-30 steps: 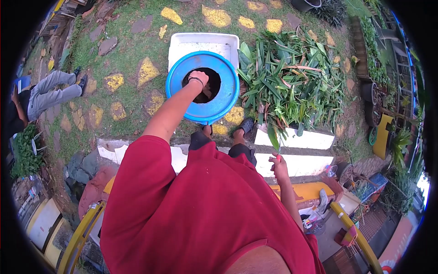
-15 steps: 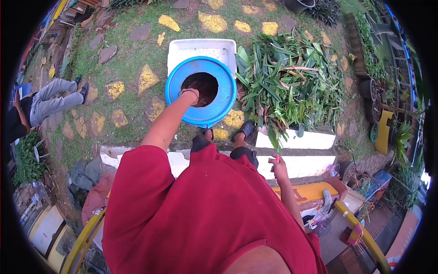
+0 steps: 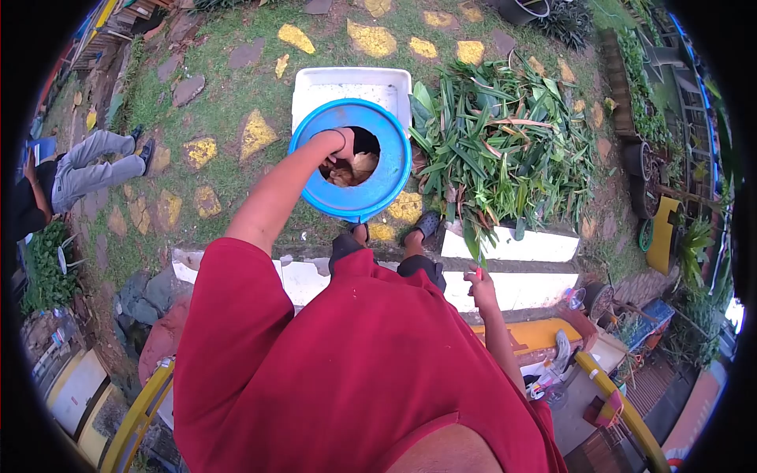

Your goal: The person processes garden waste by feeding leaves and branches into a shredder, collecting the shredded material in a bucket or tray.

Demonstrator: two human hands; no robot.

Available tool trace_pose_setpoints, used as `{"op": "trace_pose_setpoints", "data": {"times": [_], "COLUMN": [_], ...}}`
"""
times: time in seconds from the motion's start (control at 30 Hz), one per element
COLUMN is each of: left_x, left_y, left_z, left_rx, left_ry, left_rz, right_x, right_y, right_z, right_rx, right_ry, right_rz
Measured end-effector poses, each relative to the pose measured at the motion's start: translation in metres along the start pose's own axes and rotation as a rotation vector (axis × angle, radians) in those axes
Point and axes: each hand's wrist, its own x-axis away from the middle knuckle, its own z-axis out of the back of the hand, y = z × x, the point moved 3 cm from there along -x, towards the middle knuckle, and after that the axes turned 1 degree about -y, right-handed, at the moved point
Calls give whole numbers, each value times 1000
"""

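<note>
My left hand (image 3: 344,143) reaches down through the round opening of a blue lid or drum top (image 3: 310,187). Its fingers are mostly hidden inside, beside pale brown, dry-looking material (image 3: 363,166). Low on the right, my right hand (image 3: 483,290) is closed around a red-handled tool (image 3: 479,273). The tool's slim front end points away from me and overlaps the green leaves in this view. A large heap of long green leaves (image 3: 512,146) lies on the ground to the right of the blue container.
Behind the container lies a white tray (image 3: 351,77). White slabs (image 3: 512,240) edge the step near my feet. Yellow-painted stones (image 3: 256,135) dot the grass. At the left a person in grey trousers (image 3: 95,160) is near. Yellow rails (image 3: 138,422) flank me.
My left hand has shifted a little up and right within the opening, and pale brown material now shows below it. The right hand keeps its place.
</note>
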Motion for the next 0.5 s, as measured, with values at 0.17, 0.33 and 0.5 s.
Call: {"op": "trace_pose_setpoints", "data": {"times": [0.17, 0.33, 0.5], "left_x": [-40, 10, -25], "left_y": [3, 8, -13], "left_z": [-77, -34, -15], "left_rx": [-476, 45, 270], "left_ry": [122, -136, 285], "left_rz": [92, 46, -265], "right_x": [1, 2, -5], "right_y": [-11, -8, -4], "right_z": [-1, -2, -3], "right_rx": [26, -18, 36], "right_ry": [-13, -29, -29], "right_rz": [8, 11, 0]}}
